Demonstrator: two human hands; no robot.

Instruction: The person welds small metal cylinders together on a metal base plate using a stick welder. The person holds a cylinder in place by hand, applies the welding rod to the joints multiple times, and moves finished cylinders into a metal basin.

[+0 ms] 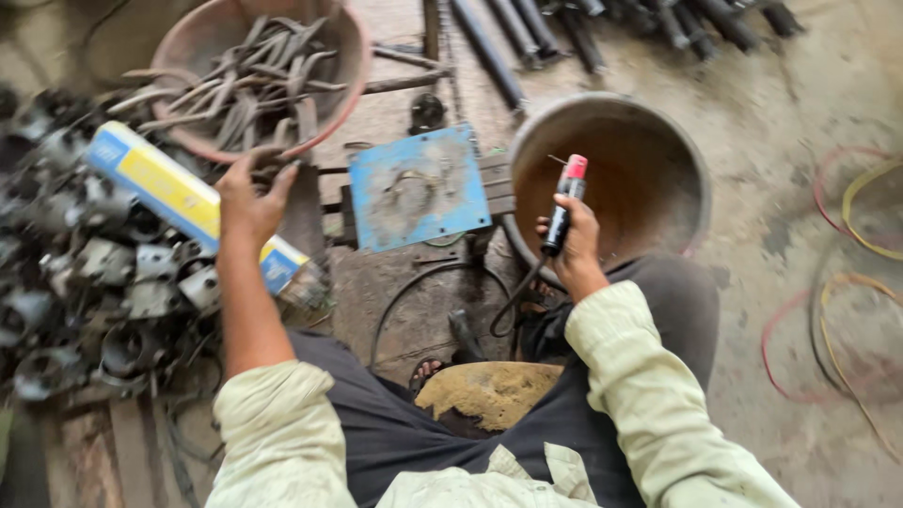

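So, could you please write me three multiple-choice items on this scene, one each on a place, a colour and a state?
1. Where is the blue metal plate?
A. Between the reddish basin and the grey basin
B. Inside the grey basin
C. On the person's lap

2. What colour is the tip of the tool in the right hand?
A. Green
B. Red
C. White

3. What is the left hand doing?
A. Resting on the knee
B. Holding a hammer
C. Reaching at the rim of the reddish basin of curved metal pieces

Answers: 1 A, the plate lies between the two, left of the grey basin. 2 B, the cap is red. 3 C, the fingers are at the rim.
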